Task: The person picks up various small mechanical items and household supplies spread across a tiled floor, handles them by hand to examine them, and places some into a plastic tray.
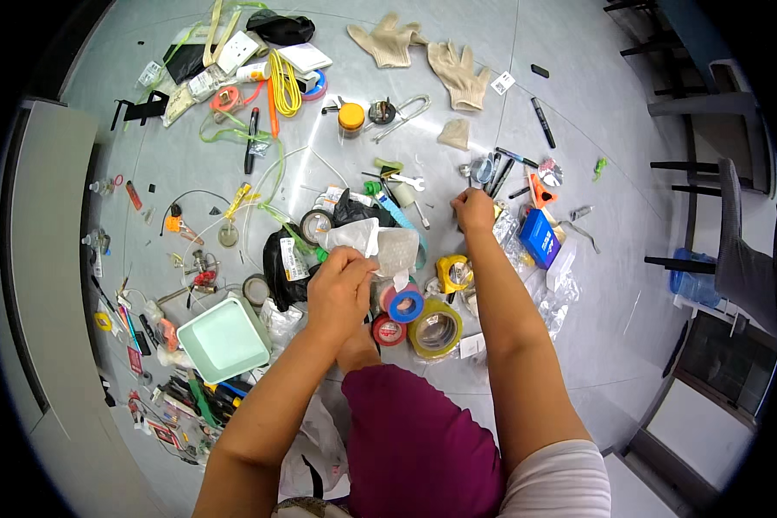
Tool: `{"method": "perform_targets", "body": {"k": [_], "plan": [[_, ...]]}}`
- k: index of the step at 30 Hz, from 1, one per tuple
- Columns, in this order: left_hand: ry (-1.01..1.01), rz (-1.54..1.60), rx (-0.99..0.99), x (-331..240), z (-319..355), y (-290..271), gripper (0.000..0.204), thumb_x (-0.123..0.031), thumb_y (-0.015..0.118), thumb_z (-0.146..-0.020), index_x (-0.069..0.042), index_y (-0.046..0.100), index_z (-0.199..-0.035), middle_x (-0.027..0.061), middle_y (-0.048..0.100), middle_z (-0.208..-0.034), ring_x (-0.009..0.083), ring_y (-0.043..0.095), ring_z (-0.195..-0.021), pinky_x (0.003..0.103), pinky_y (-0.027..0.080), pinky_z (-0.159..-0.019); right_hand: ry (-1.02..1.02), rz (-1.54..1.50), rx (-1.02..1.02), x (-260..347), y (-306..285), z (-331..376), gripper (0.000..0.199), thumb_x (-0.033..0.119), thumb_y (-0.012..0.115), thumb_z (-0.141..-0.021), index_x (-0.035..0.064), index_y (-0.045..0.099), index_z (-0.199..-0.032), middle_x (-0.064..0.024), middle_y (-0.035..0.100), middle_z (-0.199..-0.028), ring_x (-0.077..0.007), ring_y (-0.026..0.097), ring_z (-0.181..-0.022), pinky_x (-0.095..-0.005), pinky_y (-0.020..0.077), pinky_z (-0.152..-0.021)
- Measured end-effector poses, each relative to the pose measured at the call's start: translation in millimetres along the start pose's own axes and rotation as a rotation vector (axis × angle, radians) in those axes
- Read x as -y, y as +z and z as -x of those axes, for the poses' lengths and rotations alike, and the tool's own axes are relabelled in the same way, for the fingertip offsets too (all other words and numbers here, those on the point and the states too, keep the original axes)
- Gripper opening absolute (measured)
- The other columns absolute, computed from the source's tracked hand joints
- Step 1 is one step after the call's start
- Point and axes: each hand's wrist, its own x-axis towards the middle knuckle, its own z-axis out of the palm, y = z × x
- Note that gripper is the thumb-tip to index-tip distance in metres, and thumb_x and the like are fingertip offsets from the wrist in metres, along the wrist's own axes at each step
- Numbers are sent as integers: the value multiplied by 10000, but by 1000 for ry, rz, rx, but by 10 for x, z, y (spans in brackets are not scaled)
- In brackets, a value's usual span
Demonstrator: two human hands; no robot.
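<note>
Markers (502, 178) slant away beyond the tape measure (451, 273), nearest the right hand (473, 211); from here I can't tell its curled fingers' grip. Left hand (338, 289) pinches a translucent bag (398, 249)

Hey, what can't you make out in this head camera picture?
All in the head view:
Whatever the fingertips of the right hand touch or hold: hidden by the hand itself.
Part of the whitish plastic pouch at the left hand: covered by the fingers.
Inside of the black plastic bundle: hidden by opaque plastic.
Far side of the grey chair: lost at the dark rim.
Small pieces at lower left: too tiny and crowded to identify.
</note>
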Motion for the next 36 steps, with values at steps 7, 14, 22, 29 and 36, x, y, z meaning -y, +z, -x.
{"method": "perform_targets", "body": {"k": [7,14,22,29,36], "plan": [[10,47,13,21,8,-17,153,63,627,-723,-22,642,-850,96,555,-845,225,589,-693,293,477,-598,-169,-128,187,215,-123,18,166,137,650,-661,55,696,-798,-155,663,-778,-294,648,-724,-356,518,-688],[33,16,-1,18,3,-34,140,58,620,-727,-25,641,-838,97,558,-845,235,593,-694,296,481,-601,-326,33,208,463,-10,229,167,144,630,-645,42,684,-766,-176,649,-740,-333,638,-694,-382,518,-675],[10,2,-6,31,-30,-23,138,31,624,-728,-39,644,-845,85,556,-842,238,591,-710,306,481,-611,-322,-147,-22,693,-437,440,169,136,661,-697,9,669,-808,-151,661,-724,-268,645,-626,-320,515,-617],[9,29,-11,38,-9,-52,169,63,626,-716,-22,645,-861,99,555,-845,231,587,-709,293,475,-617,-3,-118,247,423,2,240,157,167,667,-657,32,686,-736,-180,651,-701,-295,654,-676,-359,525,-685],[5,37,-6,33,-13,-41,144,50,638,-724,-19,641,-850,100,558,-847,241,595,-730,297,483,-636,92,-200,429,409,-15,264,117,133,654,-672,16,669,-667,-135,642,-602,-198,641,-521,-312,527,-564]]}}
